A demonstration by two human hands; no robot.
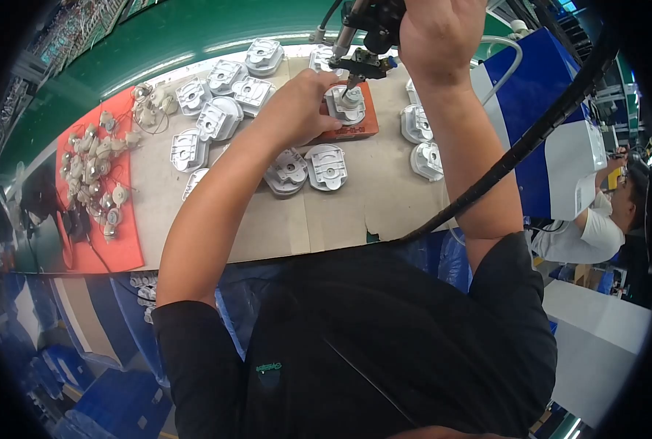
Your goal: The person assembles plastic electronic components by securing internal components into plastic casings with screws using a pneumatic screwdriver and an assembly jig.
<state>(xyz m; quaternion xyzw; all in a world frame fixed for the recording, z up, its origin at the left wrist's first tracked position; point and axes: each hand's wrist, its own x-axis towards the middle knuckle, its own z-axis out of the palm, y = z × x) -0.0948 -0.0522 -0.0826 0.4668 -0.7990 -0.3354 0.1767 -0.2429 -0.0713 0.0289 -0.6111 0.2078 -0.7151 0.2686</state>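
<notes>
A white round plastic housing point(350, 111) sits in an orange-red block fixture point(371, 123) at the far middle of the bench. My left hand point(302, 106) reaches in from the left, its thumb and fingers closed about the housing's left side. Over the housing hangs a black-and-metal power screwdriver point(381, 36), its tip pointing down onto the part. My right hand point(439, 40) is closed beside the driver's black body, apparently gripping it; the fingertips are partly hidden and cut off by the upper edge.
Several similar white housings point(220, 118) stand left of, below and right of the fixture. A red mat point(125, 245) at left holds many small wired parts point(92, 157). A black sleeved cable point(516, 154) arcs past my right forearm. Another person point(586, 234) is at far right beyond a blue box point(534, 80).
</notes>
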